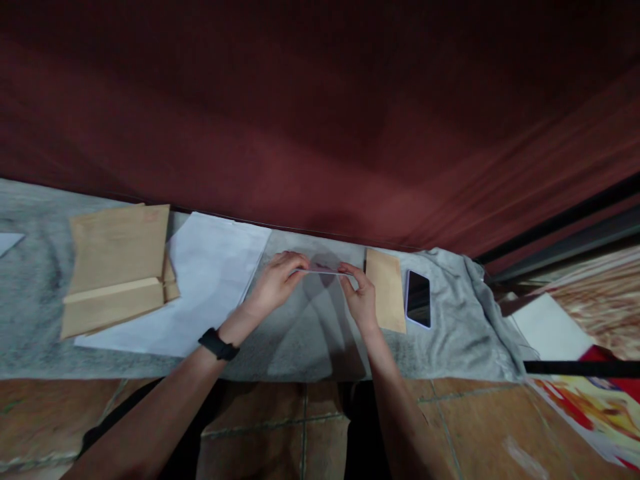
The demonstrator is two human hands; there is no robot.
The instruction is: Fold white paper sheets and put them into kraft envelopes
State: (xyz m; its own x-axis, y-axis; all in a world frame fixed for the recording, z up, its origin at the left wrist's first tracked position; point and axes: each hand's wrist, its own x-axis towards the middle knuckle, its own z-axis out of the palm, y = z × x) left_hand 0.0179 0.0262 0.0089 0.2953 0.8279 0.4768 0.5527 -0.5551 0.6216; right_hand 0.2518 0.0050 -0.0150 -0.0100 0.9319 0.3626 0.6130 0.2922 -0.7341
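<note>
Between my two hands a thin folded sheet of white paper (pixel 324 271) is held nearly edge-on, so only a narrow strip of it shows. My left hand (pixel 281 277) pinches its left end, with a dark band on the wrist. The right end is pinched between the thumb and fingers of my right hand (pixel 358 291). Below the paper lies the grey cloth (pixel 300 333). A single brown envelope (pixel 386 288) rests just right of my right hand. Large white sheets (pixel 220 260) spread out to the left of my left hand.
Several brown envelopes (pixel 120 250) are stacked over the white sheets at left. A phone (pixel 419 299) lies right of the single envelope. Dark red fabric (pixel 300 133) rises behind the cloth-covered surface. At lower right are a black bar (pixel 580 369) and a colourful printed bag or box (pixel 595 407).
</note>
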